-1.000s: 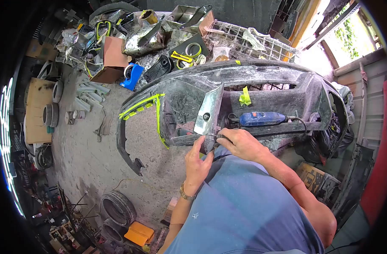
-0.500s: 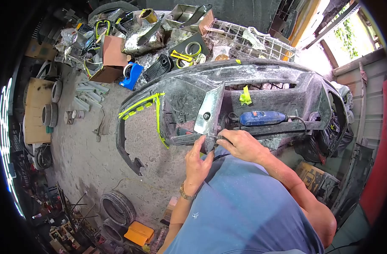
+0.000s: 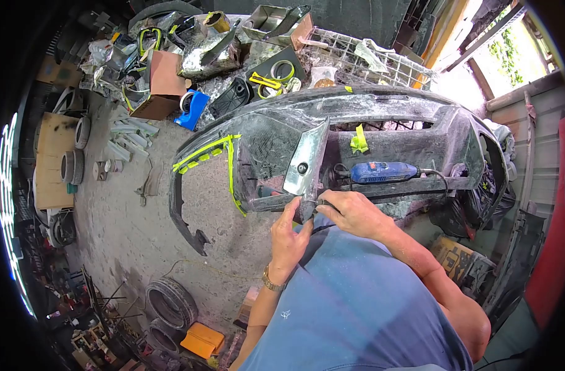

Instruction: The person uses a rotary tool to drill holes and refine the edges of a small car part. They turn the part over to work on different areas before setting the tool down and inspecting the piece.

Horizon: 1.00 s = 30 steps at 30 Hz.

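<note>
My left hand (image 3: 287, 236), with a watch on its wrist, is closed around the lower end of a shiny silver trim piece (image 3: 308, 157) with a dark round knob on its face. The piece stands tilted upright against a dark, dusty car bumper (image 3: 267, 136). My right hand (image 3: 358, 213) pinches at the same lower end, its thumb and forefinger together; whatever small thing they hold is too hidden to name. A blue corded rotary tool (image 3: 384, 172) lies on the bumper just beyond my right hand.
Yellow-green masking tape (image 3: 231, 173) edges the bumper's left opening. Behind it, a cluttered bench holds a blue tape dispenser (image 3: 191, 110), a cardboard box (image 3: 165, 83) and a yellow cutter (image 3: 265, 81). Tires (image 3: 171, 303) lie on the floor at lower left; a black bag (image 3: 458, 213) sits right.
My right fingers have shifted very slightly at the lower end of the trim piece. Both hands otherwise keep their places, and the trim piece stays where it was.
</note>
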Available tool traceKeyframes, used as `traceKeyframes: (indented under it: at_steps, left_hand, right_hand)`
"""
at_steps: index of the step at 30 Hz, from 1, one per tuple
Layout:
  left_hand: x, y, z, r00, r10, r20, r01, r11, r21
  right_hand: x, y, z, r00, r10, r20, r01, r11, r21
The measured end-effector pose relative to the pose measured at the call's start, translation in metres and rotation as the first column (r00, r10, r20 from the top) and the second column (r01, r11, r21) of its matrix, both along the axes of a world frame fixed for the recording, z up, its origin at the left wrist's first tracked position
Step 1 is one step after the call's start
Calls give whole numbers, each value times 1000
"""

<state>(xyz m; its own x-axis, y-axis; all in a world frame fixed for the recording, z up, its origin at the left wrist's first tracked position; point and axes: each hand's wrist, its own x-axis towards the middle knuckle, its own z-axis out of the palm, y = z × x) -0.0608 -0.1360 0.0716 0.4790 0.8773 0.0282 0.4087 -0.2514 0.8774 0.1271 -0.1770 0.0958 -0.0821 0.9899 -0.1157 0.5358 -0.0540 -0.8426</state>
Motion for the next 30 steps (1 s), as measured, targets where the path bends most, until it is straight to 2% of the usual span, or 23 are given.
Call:
traceKeyframes:
  at_steps: [4,11,17,25,30]
  left_hand:
    - [1,1,0,1000,-5,10,5,1000,17]
    - [2,0,2,1000,0,7,0,1000,12]
    - [4,2,3,1000,2,18,-2,1000,8]
    - [1,3,3,1000,-1,25,1,1000,-1]
    - [0,3,4,1000,-19,-2,18,998,-65]
  right_hand:
    - [1,3,-4,998,-59,-2,59,998,-22]
    - [2,2,-6,998,-42,-38,43,999,22]
    - [1,1,-1,999,-20,-47,18,999,-31]
    - [0,3,-5,994,-103,-23,103,994,-21]
    - [-1,-1,2,998,-49,-50,48,998,-30]
